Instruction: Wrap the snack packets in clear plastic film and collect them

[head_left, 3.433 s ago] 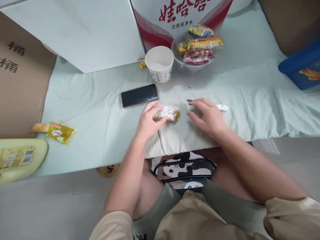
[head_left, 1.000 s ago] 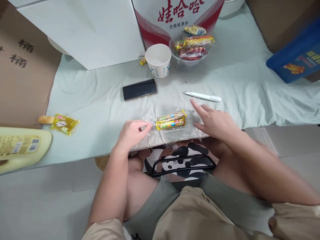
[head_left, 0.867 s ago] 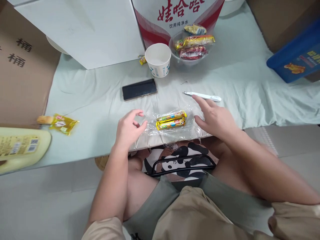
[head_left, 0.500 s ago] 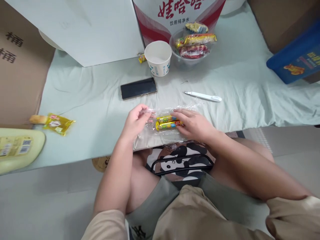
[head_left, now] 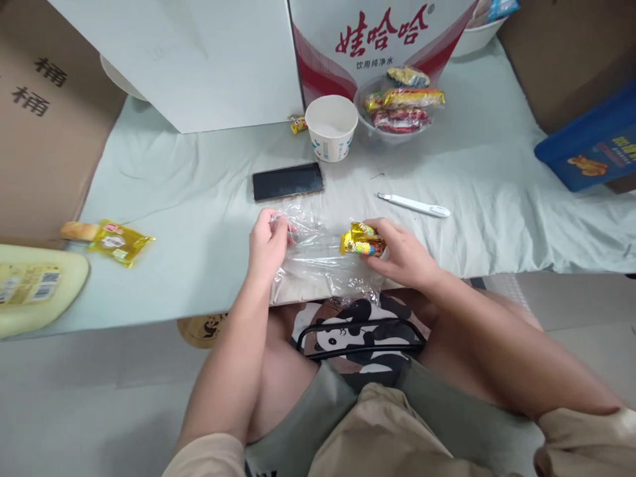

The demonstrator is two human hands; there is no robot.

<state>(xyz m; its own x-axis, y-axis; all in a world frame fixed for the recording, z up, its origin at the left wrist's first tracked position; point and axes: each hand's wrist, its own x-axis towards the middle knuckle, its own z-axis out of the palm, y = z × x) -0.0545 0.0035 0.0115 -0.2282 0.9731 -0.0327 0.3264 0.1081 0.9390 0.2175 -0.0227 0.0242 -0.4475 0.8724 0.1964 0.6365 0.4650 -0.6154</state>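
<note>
My left hand pinches the edge of a clear plastic bag, which lies crumpled across the front of the cloth-covered table. My right hand is closed around yellow-wrapped snack sticks, held just over the bag's right part. Their left ends stick out past my fingers; the rest is hidden in my grip. Beyond the hands lie a dark phone and a slim white-handled cutter.
A white paper cup stands by a clear bowl of packaged snacks, before large boxes. A small yellow wrapper is behind the cup. On the left are a yellow snack packet and a pale bottle; a blue container stands right.
The snack sticks, lying on or in the bag before, are now lifted in my right hand. The flattened bag is spread between my hands, and the view has shifted slightly.
</note>
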